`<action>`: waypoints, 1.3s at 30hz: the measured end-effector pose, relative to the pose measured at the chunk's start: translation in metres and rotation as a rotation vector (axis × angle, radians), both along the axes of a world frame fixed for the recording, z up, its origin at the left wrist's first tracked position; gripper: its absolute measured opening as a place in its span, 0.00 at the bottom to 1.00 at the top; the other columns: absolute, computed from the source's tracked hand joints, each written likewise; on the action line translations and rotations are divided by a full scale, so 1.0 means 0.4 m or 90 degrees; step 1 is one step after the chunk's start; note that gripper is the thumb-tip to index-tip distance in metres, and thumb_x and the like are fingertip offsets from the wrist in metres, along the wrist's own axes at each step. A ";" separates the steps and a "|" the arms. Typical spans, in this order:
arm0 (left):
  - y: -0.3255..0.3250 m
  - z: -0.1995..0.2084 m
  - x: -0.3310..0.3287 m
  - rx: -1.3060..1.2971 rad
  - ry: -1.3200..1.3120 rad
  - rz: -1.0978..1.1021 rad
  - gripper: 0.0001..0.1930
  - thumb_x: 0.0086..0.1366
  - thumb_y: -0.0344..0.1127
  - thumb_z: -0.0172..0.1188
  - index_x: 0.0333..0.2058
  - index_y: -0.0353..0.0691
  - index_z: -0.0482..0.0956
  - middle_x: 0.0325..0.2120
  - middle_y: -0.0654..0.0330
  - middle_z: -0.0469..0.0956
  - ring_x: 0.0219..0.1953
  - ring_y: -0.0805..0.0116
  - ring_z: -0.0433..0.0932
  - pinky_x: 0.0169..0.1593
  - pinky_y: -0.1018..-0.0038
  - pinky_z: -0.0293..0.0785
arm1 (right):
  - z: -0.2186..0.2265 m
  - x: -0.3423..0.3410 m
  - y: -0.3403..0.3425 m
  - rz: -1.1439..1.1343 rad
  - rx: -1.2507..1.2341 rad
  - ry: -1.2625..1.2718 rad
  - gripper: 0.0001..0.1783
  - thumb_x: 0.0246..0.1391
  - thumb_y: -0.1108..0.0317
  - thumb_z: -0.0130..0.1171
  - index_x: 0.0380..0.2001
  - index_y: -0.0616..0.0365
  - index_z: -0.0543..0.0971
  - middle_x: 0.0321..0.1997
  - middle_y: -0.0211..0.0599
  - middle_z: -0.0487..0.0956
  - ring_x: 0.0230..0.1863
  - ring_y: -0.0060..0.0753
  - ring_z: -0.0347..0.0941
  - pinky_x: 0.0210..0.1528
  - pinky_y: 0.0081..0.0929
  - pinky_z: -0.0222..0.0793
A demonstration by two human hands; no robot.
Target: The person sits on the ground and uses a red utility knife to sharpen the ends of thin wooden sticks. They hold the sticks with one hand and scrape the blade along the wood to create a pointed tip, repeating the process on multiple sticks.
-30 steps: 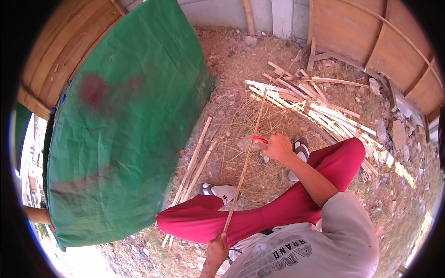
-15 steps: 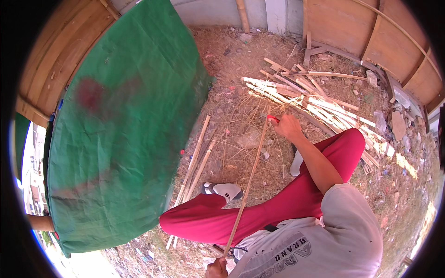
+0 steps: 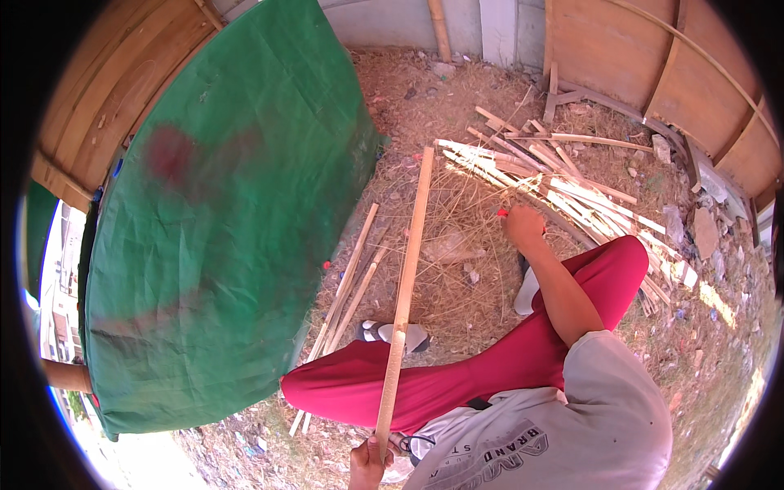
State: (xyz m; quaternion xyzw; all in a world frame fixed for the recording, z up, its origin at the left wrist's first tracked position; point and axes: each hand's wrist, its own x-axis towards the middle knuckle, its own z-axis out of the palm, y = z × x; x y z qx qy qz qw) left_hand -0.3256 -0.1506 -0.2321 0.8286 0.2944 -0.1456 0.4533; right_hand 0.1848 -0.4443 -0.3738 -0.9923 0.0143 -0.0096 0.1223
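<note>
My left hand [image 3: 367,467], low in the view, is closed around the near end of a long bamboo strip [image 3: 407,269]. The strip rises across my lap with its broad pale face showing, and its far end stands free. Closed around a small red-handled tool [image 3: 502,213], my right hand [image 3: 524,229] hovers over the ground to the right of the strip, apart from it. Only a bit of red sticks out of that fist; I cannot make out the tool's working end.
A pile of split bamboo strips [image 3: 563,184] lies beyond my right hand. A few more strips [image 3: 351,273] rest left of my foot. A green tarp [image 3: 237,229] hangs along the left. Wooden panels [image 3: 616,53] and a pale wall [image 3: 392,28] stand behind; dry grass and litter cover the ground.
The bamboo strip has turned from its narrow edge to its broad face, and its far end has swung left and up. My right hand has moved right, away from the strip.
</note>
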 end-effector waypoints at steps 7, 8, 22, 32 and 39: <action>-0.032 0.013 0.162 -0.268 -0.042 0.115 0.24 0.77 0.48 0.45 0.30 0.34 0.75 0.16 0.65 0.69 0.17 0.79 0.67 0.19 0.79 0.61 | 0.080 -0.055 0.046 0.073 0.173 -0.011 0.23 0.58 0.46 0.61 0.37 0.58 0.85 0.23 0.54 0.80 0.27 0.54 0.81 0.33 0.46 0.75; -0.041 0.017 0.171 -0.273 -0.039 0.152 0.21 0.72 0.49 0.56 0.28 0.35 0.75 0.15 0.67 0.68 0.17 0.81 0.67 0.18 0.80 0.60 | 0.109 -0.073 0.074 0.088 0.242 -0.031 0.23 0.59 0.47 0.61 0.38 0.58 0.85 0.22 0.54 0.79 0.25 0.52 0.79 0.30 0.44 0.73; -0.035 -0.101 0.340 -0.047 -0.060 0.014 0.21 0.57 0.42 0.73 0.21 0.38 0.68 0.14 0.62 0.67 0.18 0.74 0.63 0.22 0.71 0.62 | 0.213 -0.254 0.182 0.389 0.458 0.016 0.20 0.60 0.48 0.59 0.42 0.50 0.87 0.18 0.45 0.80 0.18 0.45 0.76 0.24 0.39 0.72; -0.024 -0.083 0.313 -0.073 0.048 -0.063 0.12 0.57 0.30 0.66 0.25 0.38 0.68 0.18 0.59 0.69 0.21 0.71 0.66 0.26 0.70 0.66 | 0.173 -0.253 0.191 0.406 0.310 -0.081 0.21 0.57 0.44 0.60 0.40 0.47 0.88 0.19 0.38 0.82 0.18 0.43 0.78 0.20 0.40 0.72; -0.043 -0.058 0.295 -0.076 0.018 -0.063 0.10 0.57 0.29 0.63 0.26 0.39 0.68 0.17 0.63 0.68 0.22 0.74 0.65 0.26 0.70 0.64 | 0.201 -0.265 0.203 0.399 0.210 0.002 0.22 0.57 0.43 0.59 0.41 0.46 0.87 0.17 0.42 0.80 0.18 0.43 0.77 0.20 0.40 0.71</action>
